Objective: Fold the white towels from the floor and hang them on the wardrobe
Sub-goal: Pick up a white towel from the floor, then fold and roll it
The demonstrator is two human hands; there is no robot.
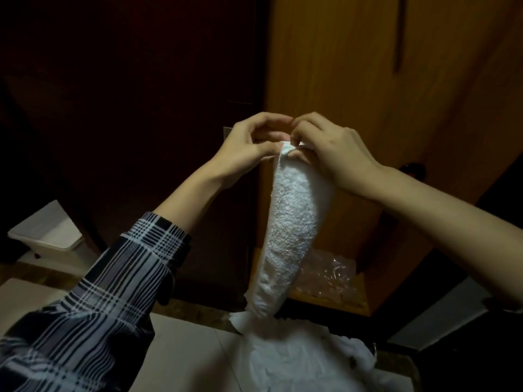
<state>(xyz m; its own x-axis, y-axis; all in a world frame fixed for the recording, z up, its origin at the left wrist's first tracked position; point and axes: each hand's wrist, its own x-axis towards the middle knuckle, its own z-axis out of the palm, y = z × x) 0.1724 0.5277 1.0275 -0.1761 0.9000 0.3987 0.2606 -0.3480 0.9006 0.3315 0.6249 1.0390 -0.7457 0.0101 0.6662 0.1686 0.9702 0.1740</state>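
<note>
Nearest the camera, at the bottom of the view, a heap of white towels [297, 360] lies crumpled on the pale floor [186, 352], spreading from the centre toward the right edge. Over the lower left reaches a plaid sleeve [93, 301], black with white lines, pushed back from the wrist. Up from the heap rises one towel [291, 224], hanging as a long, narrow, doubled strip; its lower end touches or nearly touches the heap, and which cannot be told. Its top edge is held at mid-frame by both hands, close together. The left hand [249, 149] has its fingers curled and pinches the left corner of the top edge between thumb and fingertips. The right hand [336, 154], its forearm bare, comes in from the right and pinches the same edge just beside it, fingers bent over the cloth. The hanging towel hides part of what lies behind it. Behind its lower end, a crinkled clear plastic bag [331, 275] sits on a low wooden ledge [325, 302]. At the far left, a white bin [46, 233] stands on the floor. Farthest back stands the wardrobe [353, 66], its orange-brown wooden door filling the upper right, with a dark panel [127, 80] filling the upper left.
</note>
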